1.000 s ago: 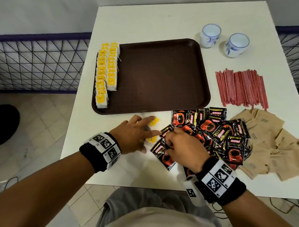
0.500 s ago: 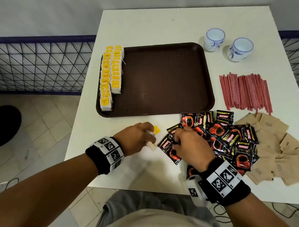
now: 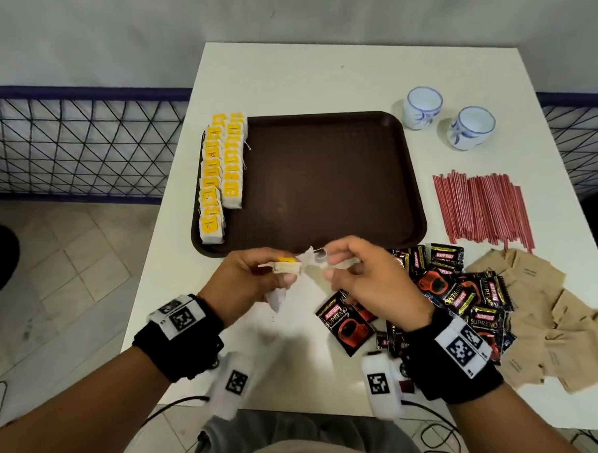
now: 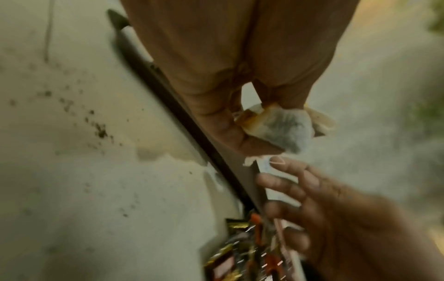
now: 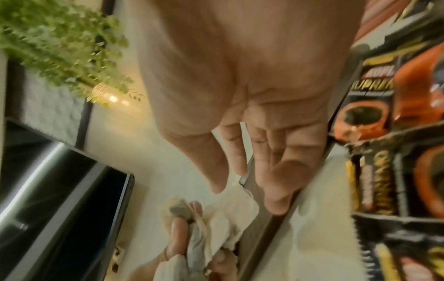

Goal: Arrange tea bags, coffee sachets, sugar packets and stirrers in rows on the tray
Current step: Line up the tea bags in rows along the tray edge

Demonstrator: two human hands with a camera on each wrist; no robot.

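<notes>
While both hands (image 3: 313,277) lift tea bags (image 3: 287,266), coffee sachets (image 3: 444,288) crowd beneath.

Both forearms reach up from the lower corners of the head view, each wrist in a black band. The left hand (image 3: 248,283), left of centre, has fingers and thumb curled in a pinch. The right hand (image 3: 368,281), just right of it, has loosely bent, spread fingers (image 4: 283,182).

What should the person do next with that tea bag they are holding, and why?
Probably carry the tea bag in the left hand to the tray and lay it at the near end of the shorter tea bag row; the other row reaches nearer.
</notes>
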